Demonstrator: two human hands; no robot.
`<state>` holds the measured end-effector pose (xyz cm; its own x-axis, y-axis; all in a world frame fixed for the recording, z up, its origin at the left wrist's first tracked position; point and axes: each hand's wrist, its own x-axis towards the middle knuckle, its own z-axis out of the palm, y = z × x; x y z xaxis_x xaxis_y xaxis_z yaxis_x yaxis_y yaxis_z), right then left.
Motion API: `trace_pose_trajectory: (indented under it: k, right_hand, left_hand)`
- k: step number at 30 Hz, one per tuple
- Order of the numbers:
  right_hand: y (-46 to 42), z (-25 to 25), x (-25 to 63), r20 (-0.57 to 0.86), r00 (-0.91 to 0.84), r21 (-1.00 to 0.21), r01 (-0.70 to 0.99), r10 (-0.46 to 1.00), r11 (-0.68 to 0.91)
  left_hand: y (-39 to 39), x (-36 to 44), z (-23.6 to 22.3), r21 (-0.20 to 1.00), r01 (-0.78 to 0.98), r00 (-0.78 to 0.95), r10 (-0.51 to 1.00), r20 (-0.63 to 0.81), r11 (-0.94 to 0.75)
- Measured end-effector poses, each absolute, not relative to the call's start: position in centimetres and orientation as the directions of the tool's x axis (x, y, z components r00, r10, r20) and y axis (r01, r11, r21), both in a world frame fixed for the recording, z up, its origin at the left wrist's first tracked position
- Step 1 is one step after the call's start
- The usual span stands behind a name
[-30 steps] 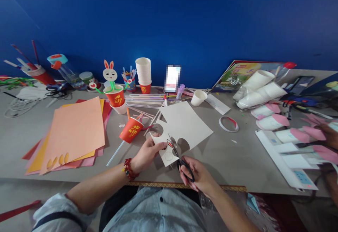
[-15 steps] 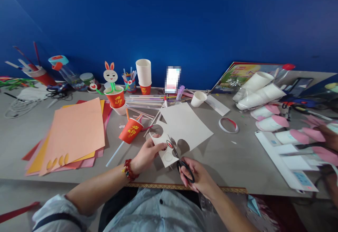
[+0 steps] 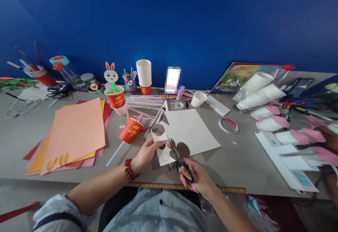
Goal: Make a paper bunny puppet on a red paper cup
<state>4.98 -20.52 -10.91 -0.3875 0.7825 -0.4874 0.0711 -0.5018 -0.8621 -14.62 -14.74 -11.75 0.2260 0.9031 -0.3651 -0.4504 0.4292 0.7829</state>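
Holding white paper [image 3: 192, 130] in the left hand [image 3: 146, 154], scissors [image 3: 177, 160] in the right hand [image 3: 195, 175], lower centre of frame.
Left thumb and fingers pinch the paper's left portion; right fingers are closed around the black handles. The paper's red-centred oval [image 3: 168, 144] lies just right of the left thumb tip, the nearer hand; its long axis slants upper left to lower right, roughly along the blades. Farther left, a tilted red cup [image 3: 130, 131].

White cut paper piece [image 3: 160, 159] with a circle [image 3: 165, 156] outlined in grey; red oval [image 3: 168, 144] edged in white and black; black-handled metal scissors [image 3: 179, 163]; red paper cup [image 3: 129, 133] printed with yellow characters; peach rectangular paper sheet [image 3: 79, 130]; deep-blue wall [image 3: 211, 24].
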Motion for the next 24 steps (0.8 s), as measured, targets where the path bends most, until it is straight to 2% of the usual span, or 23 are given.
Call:
trace_pose_trajectory:
  k: [24]
  right_hand:
    - [-19.84,-10.63,5.72,-0.484,-0.43,-0.864,0.095,0.762,-0.495]
  left_hand:
    - [-14.59,-14.82,-11.47,0.834,-0.42,0.217,0.932,-0.291,0.358]
